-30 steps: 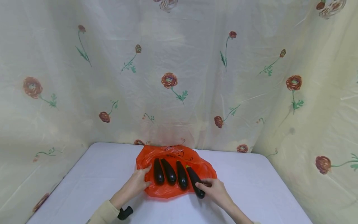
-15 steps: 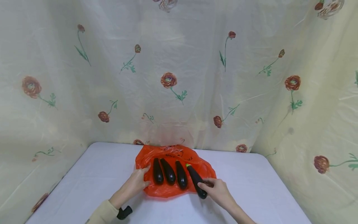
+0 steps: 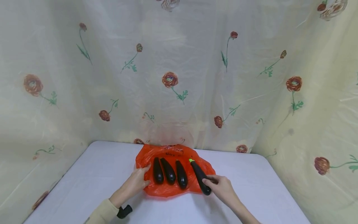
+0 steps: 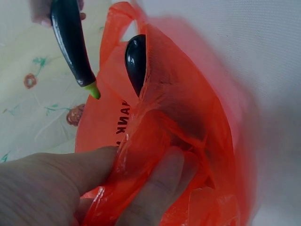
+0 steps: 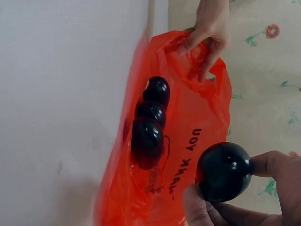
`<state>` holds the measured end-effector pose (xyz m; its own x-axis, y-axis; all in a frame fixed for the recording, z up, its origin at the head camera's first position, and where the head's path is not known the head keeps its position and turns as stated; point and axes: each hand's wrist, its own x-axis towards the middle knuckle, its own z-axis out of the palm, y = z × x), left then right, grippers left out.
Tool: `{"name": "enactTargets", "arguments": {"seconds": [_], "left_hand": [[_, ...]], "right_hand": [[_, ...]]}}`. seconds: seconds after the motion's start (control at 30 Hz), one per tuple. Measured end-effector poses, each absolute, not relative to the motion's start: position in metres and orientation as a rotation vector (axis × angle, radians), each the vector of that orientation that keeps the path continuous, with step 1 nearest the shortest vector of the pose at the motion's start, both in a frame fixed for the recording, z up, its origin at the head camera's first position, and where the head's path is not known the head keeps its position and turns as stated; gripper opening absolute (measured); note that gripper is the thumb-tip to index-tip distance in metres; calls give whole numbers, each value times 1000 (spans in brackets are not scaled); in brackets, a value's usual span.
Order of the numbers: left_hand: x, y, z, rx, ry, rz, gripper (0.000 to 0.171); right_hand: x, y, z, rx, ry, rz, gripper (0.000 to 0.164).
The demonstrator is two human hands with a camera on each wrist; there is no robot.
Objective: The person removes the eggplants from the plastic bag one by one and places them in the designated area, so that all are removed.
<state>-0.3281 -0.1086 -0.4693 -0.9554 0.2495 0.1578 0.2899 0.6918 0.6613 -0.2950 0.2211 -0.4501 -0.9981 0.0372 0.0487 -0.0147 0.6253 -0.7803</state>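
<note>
A red plastic bag [image 3: 165, 192] with dark lettering lies on the table, and three dark eggplants [image 3: 181, 175] rest side by side on it. My left hand [image 3: 134, 182] pinches the bag's left edge, thumb on one side of the plastic [image 4: 197, 103] and fingers on the other. Between the thumb and fingers of my right hand [image 3: 222, 188] is another eggplant [image 3: 198, 171], held near its rounded end. Its green stem tip points away from me over the bag. The right wrist view shows that eggplant [image 5: 223, 172] end-on, apart from the other three.
A white-covered table [image 3: 246, 186] extends to both sides of the bag. Behind it hangs a pale curtain [image 3: 195, 93] printed with red flowers. A small black object [image 3: 124, 211] shows beside my left wrist.
My right hand has moved the eggplant right and slightly up, widening the gap from the other three. My left hand keeps its place on the bag's edge.
</note>
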Motion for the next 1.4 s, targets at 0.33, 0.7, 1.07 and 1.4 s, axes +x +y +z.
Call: {"name": "enactTargets", "arguments": {"seconds": [0.33,0.7,1.07,1.4], "left_hand": [[-328,-108,-468,-429,-2844,-1132,65],[-328,-108,-468,-437,-2851,-1109,64],[-329,-106,-468,-426,-2866,-1126,64],[-329,-106,-471,-445,-2869,-1121,64]], "right_hand": [[-296,235,-444,-66,-2779,1333,32],[-297,252,-441,-47,-2721,1272,34],[-308,269,-442,-134,-2713,1244,40],[-321,288,-455,-210,-2677,1251,45]]}}
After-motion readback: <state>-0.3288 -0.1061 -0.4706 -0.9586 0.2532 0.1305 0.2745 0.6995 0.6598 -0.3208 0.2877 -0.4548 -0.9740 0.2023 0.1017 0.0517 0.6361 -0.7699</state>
